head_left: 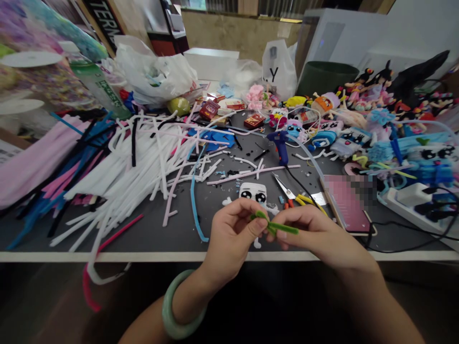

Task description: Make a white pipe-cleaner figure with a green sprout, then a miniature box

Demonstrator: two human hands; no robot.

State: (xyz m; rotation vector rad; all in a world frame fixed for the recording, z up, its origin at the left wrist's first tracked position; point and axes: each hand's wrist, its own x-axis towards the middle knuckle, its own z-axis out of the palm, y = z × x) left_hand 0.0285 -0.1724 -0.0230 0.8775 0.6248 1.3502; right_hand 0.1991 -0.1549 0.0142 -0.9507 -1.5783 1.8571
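A green pipe cleaner [287,228], bent into small loops at one end, is pinched between both hands above the table's front edge. My left hand [233,234] closes thumb and fingers on its looped end. My right hand [308,231] grips it just beside, and a straight piece points right across those fingers. Behind the hands lies a white pipe-cleaner figure [253,191] with big black eyes; its lower body is partly hidden by my fingers. Scissors [287,188] with orange and yellow parts nearby rest beyond my right hand.
White pipe cleaners [122,162] spread over the left side, some hanging past the edge. A blue glue gun [280,147] stands behind the figure. A phone [349,203], a power strip [418,203] with cables and several finished plush-like figures [353,141] occupy the right.
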